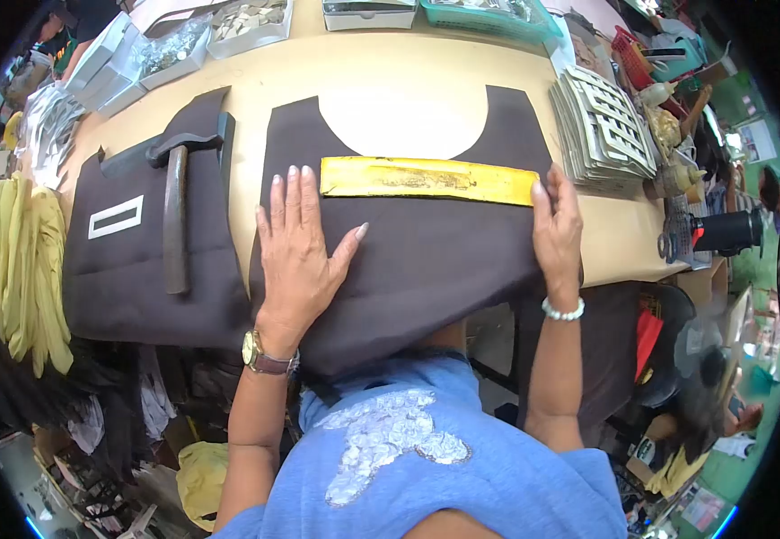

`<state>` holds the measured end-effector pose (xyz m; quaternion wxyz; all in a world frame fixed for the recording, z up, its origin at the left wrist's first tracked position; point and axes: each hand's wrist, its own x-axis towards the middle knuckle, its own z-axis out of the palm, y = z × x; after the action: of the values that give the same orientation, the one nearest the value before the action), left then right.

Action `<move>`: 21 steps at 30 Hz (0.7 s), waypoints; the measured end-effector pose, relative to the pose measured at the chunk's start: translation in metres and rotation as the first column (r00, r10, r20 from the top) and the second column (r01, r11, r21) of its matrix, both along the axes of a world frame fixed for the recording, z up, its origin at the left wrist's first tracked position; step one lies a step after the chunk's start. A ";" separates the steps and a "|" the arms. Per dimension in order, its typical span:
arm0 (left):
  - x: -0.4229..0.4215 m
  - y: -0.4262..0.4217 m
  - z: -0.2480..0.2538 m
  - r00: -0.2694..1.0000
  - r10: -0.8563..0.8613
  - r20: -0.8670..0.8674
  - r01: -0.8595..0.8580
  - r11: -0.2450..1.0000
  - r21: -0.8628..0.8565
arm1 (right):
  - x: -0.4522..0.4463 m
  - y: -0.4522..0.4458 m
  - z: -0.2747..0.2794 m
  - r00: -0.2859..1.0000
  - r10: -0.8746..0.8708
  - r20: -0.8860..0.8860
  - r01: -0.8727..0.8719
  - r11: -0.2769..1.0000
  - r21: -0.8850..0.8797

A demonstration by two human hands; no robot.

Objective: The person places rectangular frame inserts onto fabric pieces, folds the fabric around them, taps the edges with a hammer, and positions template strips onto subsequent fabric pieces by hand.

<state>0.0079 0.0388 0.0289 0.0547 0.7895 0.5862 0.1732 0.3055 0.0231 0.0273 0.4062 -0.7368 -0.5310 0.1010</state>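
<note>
Head view: left hand flat, released, on dark fabric; right hand at one yellow strip's end, grip unclear.

This is a workshop for cut and assembled sheet goods. Dark panels, cut to shape, lie across a broad pale counter, and a hammer rests on the one at the left of the frame. Along the top of the frame, a white box of small pieces and a green tray of parts share the surface. Slotted flat pieces are stacked at upper right; yellow lengths of material hang at far left.
</note>
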 end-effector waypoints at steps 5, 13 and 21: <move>0.008 0.008 -0.030 1.000 -0.002 0.018 0.002 0.999 0.035 | -0.015 -0.017 -0.019 0.936 0.032 0.352 -0.039 0.999 0.011; 0.004 -0.002 -0.025 0.998 0.046 0.032 -0.047 0.998 0.039 | -0.009 -0.022 -0.014 0.949 0.016 0.315 -0.022 1.000 0.015; 0.001 -0.003 -0.020 0.996 -0.018 0.090 0.011 0.997 0.082 | -0.007 -0.025 -0.014 0.996 -0.077 -0.042 0.078 0.996 0.042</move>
<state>0.0092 0.0360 0.0089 0.0500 0.7867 0.5698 0.2322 0.2989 -0.0017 0.0132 0.4362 -0.7457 -0.4958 0.0883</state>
